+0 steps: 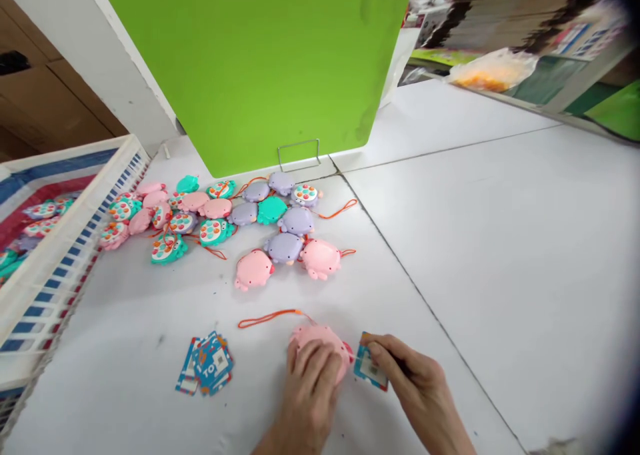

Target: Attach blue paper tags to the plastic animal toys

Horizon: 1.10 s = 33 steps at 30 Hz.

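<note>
Left hand (pixel 313 388): fingers curled down over a pink toy (pixel 320 348), pinning it flat to the desk (pixel 500 242) at the near edge. Right hand (pixel 415 382): thumb and fingers pinching a small printed tag (pixel 371 368), its edge touching the toy's right side.

Pink toy: rounded, smooth glossy plastic, animal-shaped, with a thin orange cord (pixel 270 318) trailing left. The tag looks not yet fixed to it.

Stack of tags (pixel 207 365): blue card, fanned, lying near to the left, so more appear to be waiting.

Pile of toys (pixel 225 218): pink, lilac and teal, some showing coloured buttons, loose farther back, no tags visible on them.

Basket (pixel 50 268): white lattice plastic, at the left, holding more toys.

Green board (pixel 260 62): matte, upright behind the pile.
</note>
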Each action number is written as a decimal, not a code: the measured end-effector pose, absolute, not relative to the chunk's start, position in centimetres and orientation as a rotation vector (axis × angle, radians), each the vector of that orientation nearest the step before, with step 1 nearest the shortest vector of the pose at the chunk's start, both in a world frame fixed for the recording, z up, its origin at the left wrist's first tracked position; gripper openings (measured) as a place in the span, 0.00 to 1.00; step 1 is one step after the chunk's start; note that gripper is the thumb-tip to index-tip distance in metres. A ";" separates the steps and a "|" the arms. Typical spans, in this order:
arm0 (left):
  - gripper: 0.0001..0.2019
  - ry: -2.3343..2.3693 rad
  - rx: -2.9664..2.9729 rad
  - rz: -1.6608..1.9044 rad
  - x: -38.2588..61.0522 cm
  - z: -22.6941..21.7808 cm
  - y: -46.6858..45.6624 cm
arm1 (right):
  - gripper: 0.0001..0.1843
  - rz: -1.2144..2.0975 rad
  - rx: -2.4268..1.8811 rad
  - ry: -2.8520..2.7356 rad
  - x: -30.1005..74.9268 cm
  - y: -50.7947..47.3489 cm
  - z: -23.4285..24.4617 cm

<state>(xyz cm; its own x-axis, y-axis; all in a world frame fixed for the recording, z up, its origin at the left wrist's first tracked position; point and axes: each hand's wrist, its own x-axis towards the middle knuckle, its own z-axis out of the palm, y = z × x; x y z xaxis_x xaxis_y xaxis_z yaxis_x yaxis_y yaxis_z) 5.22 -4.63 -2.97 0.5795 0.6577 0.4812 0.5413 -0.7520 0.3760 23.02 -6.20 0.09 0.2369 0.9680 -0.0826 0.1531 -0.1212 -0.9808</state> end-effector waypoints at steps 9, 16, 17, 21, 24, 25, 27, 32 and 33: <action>0.14 1.135 1.692 0.754 7.1 3.0 -4.0 | 0.18 1.220 -1.445 -1.044 22.1 -6.6 0.7; 0.14 1.150 1.399 0.631 7.8 3.1 -4.1 | 0.14 1.204 -1.370 -1.321 21.3 -7.8 0.7; 0.14 1.162 1.424 0.605 7.3 2.8 -4.2 | 0.14 1.232 -1.360 -1.382 21.3 -7.9 0.7; 0.11 1.261 1.684 0.607 5.0 2.3 -3.1 | 0.16 1.174 -1.465 -1.563 21.9 -7.8 0.7; 0.12 1.282 2.058 0.541 4.3 2.4 -0.4 | 0.16 1.020 -1.609 -1.564 22.7 -7.2 0.8; 0.14 1.241 2.176 0.429 4.4 2.5 0.6 | 0.15 0.984 -1.632 -1.572 22.9 -7.0 0.8; 0.16 1.118 2.330 0.149 5.0 2.7 2.5 | 0.14 0.927 -1.655 -1.595 23.2 -6.6 0.9; 0.10 0.919 2.339 -0.159 6.8 3.2 4.9 | 0.13 0.842 -1.652 -1.625 22.8 -6.2 0.7; 0.09 0.907 2.318 -0.167 7.0 3.3 5.0 | 0.13 0.831 -1.647 -1.620 22.7 -6.1 0.7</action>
<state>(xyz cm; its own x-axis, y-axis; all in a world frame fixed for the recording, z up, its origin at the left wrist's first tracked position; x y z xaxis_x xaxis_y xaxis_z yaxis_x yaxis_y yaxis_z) 6.96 5.03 3.26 0.7543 0.5669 -0.3311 0.6477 -0.5603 0.5163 22.71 -6.12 0.70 0.0250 0.9996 0.0156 0.5707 -0.0015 -0.8212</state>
